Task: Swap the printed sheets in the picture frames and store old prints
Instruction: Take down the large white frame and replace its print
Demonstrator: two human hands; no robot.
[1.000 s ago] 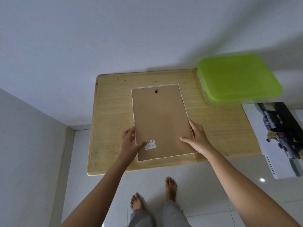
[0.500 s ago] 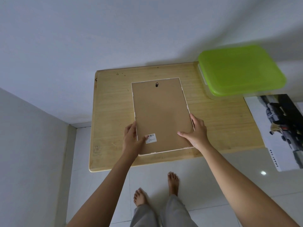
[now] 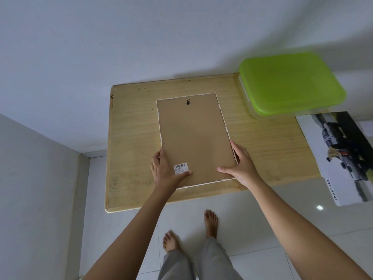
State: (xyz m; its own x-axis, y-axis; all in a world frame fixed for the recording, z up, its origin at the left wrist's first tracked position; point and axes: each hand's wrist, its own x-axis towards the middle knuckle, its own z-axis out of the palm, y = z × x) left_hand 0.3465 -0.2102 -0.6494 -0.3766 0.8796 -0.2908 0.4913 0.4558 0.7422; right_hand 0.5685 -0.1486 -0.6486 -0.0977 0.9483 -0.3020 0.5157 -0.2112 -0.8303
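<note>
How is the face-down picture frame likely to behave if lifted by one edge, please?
Probably stiff: the brown-backed picture frame lies flat, unbowed. Likely light, being thin. Its front is hidden, so possibly glazed and fragile.

The picture frame is being seen from behind, its backing showing as matt brown board edged in smooth white. A white paper sticker is being carried on it. The table is being shown as pale grained wood, the box lid as smooth green plastic, the floor tiles as glossy.
</note>
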